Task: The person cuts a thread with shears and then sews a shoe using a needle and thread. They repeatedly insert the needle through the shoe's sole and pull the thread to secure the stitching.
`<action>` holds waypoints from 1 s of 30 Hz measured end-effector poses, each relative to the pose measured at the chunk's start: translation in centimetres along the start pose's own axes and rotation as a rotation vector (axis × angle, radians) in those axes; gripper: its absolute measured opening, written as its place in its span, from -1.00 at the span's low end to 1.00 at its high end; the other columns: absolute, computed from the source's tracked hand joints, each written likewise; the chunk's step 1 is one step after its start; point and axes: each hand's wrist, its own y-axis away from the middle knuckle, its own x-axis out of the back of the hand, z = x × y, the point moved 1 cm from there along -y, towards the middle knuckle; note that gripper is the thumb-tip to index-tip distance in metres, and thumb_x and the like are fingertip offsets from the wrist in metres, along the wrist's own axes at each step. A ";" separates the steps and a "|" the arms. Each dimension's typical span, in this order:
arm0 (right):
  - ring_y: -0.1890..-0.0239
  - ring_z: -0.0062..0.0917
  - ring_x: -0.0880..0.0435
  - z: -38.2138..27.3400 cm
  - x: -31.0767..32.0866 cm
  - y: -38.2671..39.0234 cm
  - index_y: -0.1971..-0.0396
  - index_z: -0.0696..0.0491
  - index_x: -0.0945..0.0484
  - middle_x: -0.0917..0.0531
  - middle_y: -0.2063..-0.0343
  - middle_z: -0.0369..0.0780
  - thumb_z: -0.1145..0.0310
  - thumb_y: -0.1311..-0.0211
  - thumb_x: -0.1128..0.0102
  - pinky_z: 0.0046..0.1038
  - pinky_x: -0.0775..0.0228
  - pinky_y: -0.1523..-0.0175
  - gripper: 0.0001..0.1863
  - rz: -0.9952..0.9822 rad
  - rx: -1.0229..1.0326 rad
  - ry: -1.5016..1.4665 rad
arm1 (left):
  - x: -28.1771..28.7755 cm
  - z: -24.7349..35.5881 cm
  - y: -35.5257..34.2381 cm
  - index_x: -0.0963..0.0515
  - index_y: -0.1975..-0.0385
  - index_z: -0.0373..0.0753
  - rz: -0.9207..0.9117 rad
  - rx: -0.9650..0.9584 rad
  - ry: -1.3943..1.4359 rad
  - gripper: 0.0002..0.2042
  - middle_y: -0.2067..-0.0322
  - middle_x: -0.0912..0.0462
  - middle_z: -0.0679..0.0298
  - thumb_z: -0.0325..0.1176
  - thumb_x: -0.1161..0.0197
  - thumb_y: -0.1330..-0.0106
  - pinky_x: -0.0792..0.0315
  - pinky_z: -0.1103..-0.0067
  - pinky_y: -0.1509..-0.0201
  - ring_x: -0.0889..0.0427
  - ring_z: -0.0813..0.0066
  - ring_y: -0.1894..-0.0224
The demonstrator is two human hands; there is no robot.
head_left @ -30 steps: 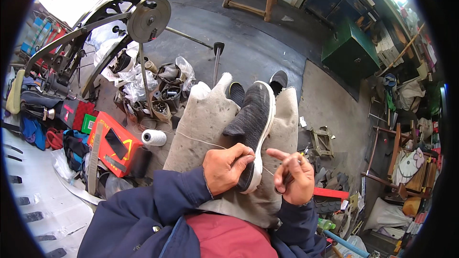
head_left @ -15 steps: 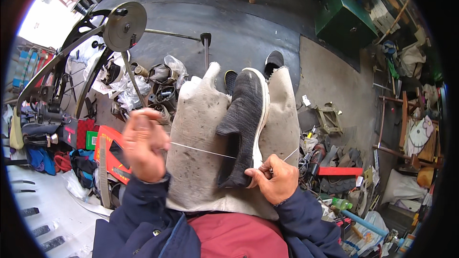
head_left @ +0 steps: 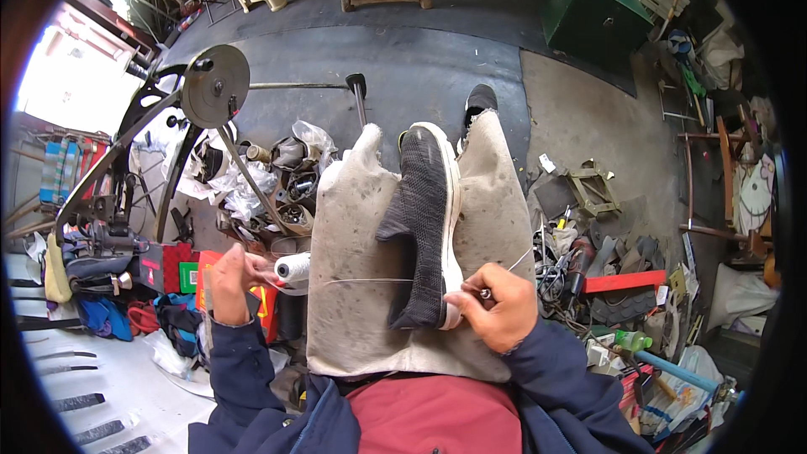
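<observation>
A dark grey knit slip-on shoe (head_left: 424, 202) with a white sole lies toe-away on a stained pale apron (head_left: 349, 235) over my lap. My right hand (head_left: 500, 309) is closed at its heel, thumb against the sole edge. Between those fingers shows the metal end of a small tool; the rest is hidden. White thread (head_left: 370, 280) runs from the shoe opening toward my left hand (head_left: 234, 286), and a short length sticks out right of my right hand. The left fingers are pinched on the thread, beside a white thread spool (head_left: 292, 267). What supports the spool is unclear.
A hand-cranked machine with a round wheel (head_left: 216, 87) stands at the left. Plastic bags and old shoes lie beneath it. Scraps and tools crowd the right, by a red strip (head_left: 625, 281). A green cabinet (head_left: 593, 8) and wooden stool (head_left: 387, 0) stand farther off.
My left hand has shifted slightly left and down, and the white spool now shows beside it. The thread across the apron hangs slacker. My right hand stays at the shoe's heel.
</observation>
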 end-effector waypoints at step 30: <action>0.36 -0.30 -0.73 0.5 1.1 4.5 -0.36 0.03 -0.51 -0.68 0.34 -0.15 0.68 -0.23 -0.14 -0.33 -0.58 0.20 -0.36 -0.223 0.026 -0.083 | -17.8 -0.4 9.1 -0.51 -0.13 -0.44 -0.726 0.124 0.055 -0.72 -0.02 -0.70 0.25 -0.58 -0.27 -0.47 -0.54 0.61 -0.15 -0.62 0.63 -0.04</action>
